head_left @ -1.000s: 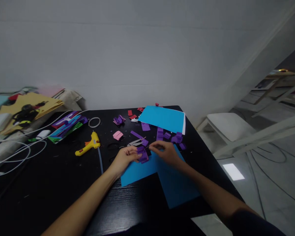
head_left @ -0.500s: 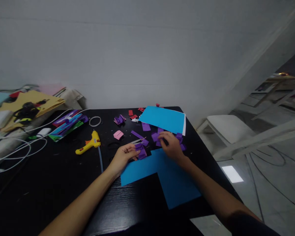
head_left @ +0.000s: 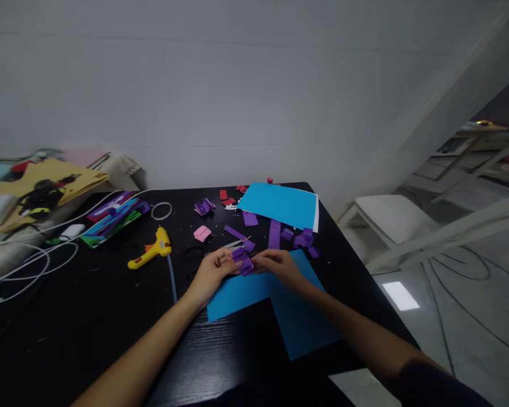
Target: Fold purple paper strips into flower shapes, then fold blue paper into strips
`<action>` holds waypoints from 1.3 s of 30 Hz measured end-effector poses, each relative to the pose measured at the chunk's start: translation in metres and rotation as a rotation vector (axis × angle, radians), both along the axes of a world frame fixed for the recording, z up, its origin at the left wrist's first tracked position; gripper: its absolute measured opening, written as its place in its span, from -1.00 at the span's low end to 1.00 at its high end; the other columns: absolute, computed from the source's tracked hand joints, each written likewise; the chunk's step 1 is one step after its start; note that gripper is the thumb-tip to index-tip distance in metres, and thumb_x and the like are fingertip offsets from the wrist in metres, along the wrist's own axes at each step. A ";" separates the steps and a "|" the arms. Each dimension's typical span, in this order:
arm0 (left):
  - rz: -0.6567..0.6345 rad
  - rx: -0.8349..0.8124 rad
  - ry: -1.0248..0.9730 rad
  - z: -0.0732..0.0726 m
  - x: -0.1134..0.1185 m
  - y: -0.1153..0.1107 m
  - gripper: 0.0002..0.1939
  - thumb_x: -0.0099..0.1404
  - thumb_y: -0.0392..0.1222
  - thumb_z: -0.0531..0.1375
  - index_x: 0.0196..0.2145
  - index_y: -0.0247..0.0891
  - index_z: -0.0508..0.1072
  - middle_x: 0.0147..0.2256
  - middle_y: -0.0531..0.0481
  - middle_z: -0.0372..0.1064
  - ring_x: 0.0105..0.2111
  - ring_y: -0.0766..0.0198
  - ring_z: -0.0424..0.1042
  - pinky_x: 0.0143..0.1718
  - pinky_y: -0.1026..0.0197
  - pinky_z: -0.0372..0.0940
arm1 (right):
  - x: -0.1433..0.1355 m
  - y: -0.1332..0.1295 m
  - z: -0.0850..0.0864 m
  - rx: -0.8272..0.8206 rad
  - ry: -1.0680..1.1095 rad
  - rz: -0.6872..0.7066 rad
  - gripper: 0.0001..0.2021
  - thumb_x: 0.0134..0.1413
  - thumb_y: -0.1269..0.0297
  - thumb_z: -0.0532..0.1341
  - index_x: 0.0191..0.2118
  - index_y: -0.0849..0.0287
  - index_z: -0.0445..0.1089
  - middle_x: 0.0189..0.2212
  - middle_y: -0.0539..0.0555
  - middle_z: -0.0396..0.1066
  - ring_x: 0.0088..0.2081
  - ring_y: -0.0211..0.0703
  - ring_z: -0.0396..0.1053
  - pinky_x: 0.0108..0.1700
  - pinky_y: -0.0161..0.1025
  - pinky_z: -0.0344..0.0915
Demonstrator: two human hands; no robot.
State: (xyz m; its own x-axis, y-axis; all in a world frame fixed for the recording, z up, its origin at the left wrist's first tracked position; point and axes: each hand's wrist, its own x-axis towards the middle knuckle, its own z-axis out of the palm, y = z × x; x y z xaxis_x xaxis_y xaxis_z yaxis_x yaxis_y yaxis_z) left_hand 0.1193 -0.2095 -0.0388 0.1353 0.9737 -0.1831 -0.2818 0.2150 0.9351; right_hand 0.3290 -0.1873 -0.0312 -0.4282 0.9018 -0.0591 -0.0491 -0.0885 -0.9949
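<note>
While between hands (head_left: 214, 272), folded purple paper (head_left: 243, 263)

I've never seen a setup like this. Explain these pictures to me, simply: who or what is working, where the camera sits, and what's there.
There is no machine here: the arms belong to a person working bare-handed. Every picture comes from one camera worn on that person's head, looking forward and down, so you see roughly what they see.

On the black table lie a yellow glue gun, a pink folded piece, red scraps, purple paper pieces and blue sheets. A white chair stands to the right.

The left hand holds a folded purple piece. The right hand has its fingertips close to that piece's right edge; whether they grip anything is too small to tell.
</note>
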 end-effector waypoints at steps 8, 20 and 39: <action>-0.023 0.010 -0.060 -0.002 0.001 0.000 -0.67 0.05 -0.15 0.51 -0.32 -0.35 0.52 -0.37 -0.05 0.59 -0.39 0.30 0.54 -0.26 0.28 0.41 | -0.004 0.004 -0.025 -0.033 0.027 0.020 -0.77 -0.07 0.16 0.48 -0.31 0.09 0.50 -0.33 0.03 0.59 -0.22 -0.04 0.58 -0.03 -0.01 0.48; -0.037 0.011 0.041 -0.003 -0.001 0.002 -0.67 0.03 -0.16 0.51 -0.34 -0.32 0.49 -0.48 0.03 0.52 -0.48 0.33 0.50 -0.39 0.32 0.37 | -0.001 0.002 -0.018 0.074 -0.020 -0.011 -0.63 0.03 0.32 0.39 0.01 0.08 0.53 -0.25 0.07 0.61 -0.23 -0.04 0.59 -0.07 -0.01 0.51; -0.040 0.088 0.126 -0.007 -0.002 0.004 -0.61 -0.01 -0.16 0.51 -0.32 -0.28 0.43 -0.50 0.08 0.48 -0.51 0.31 0.48 -0.39 0.30 0.36 | -0.005 -0.004 -0.009 0.023 0.018 -0.027 -0.78 0.01 0.17 0.44 -0.21 0.08 0.56 -0.28 0.05 0.60 -0.23 -0.06 0.57 -0.10 -0.03 0.52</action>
State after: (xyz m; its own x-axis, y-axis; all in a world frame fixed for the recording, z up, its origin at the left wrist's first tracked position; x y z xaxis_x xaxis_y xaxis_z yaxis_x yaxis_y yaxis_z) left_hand 0.1169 -0.2058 -0.0455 0.1558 0.9811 -0.1150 -0.1542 0.1391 0.9782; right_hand 0.3238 -0.1915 -0.0404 -0.4044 0.9140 -0.0310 -0.0690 -0.0643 -0.9955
